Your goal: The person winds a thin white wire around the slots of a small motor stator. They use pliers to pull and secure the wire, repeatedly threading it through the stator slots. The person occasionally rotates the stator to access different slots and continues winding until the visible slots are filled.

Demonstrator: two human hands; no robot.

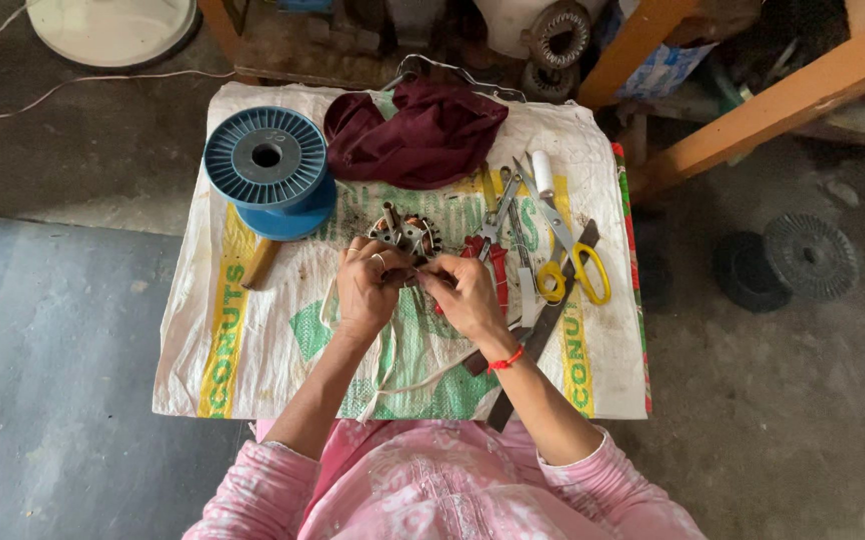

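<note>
the round grey metal motor stator with copper windings [405, 238] lies on the printed white woven sack [253, 330] covering the desk, directly ahead of both hands and touching their fingertips. the left hand [368, 290] and right hand [465, 295] are drawn together, pinching something small at its near rim; what exactly, i cannot tell. neither hand is clearly nearer. just to the right lie red-handled pliers [488, 258] and yellow-handled scissors [578, 262]; to the left, a blue plastic spool [269, 170]. bare sack lies toward the near-left edge.
</note>
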